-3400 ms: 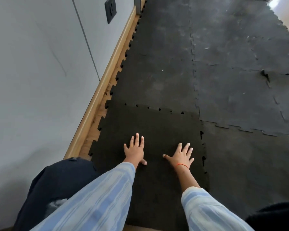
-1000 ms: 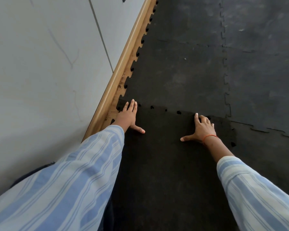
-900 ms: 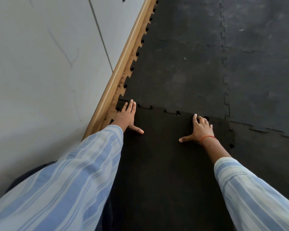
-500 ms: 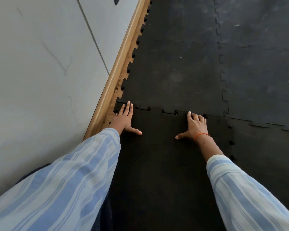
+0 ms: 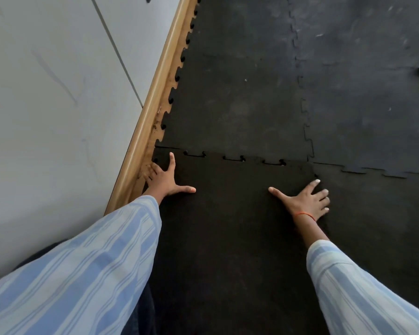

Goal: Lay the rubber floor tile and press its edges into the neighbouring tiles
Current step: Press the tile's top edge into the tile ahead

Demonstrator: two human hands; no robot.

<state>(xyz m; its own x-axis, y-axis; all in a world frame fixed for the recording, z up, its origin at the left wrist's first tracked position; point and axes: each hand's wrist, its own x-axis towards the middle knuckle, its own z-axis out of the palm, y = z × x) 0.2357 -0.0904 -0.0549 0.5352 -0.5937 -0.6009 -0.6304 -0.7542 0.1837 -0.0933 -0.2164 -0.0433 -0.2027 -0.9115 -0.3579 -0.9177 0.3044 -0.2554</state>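
Observation:
A black rubber floor tile (image 5: 230, 226) with puzzle-tooth edges lies flat in front of me. Its far edge meets the neighbouring tile (image 5: 237, 97), with small gaps showing at a few teeth. My left hand (image 5: 163, 177) rests flat, fingers spread, on the tile's far left corner by the skirting. My right hand (image 5: 305, 199) lies flat with fingers apart on the tile's right edge, where it joins the right-hand tile (image 5: 382, 226). Neither hand holds anything.
A grey wall (image 5: 58, 97) with a wooden skirting board (image 5: 155, 100) runs along the left, close to the tile's teeth. More dark interlocked tiles (image 5: 363, 81) cover the floor ahead and to the right. My striped sleeves fill the lower corners.
My right hand has slid from the far edge to the tile's right edge and spread out. My left hand has stayed at the far left corner. The far seam shows smaller gaps.

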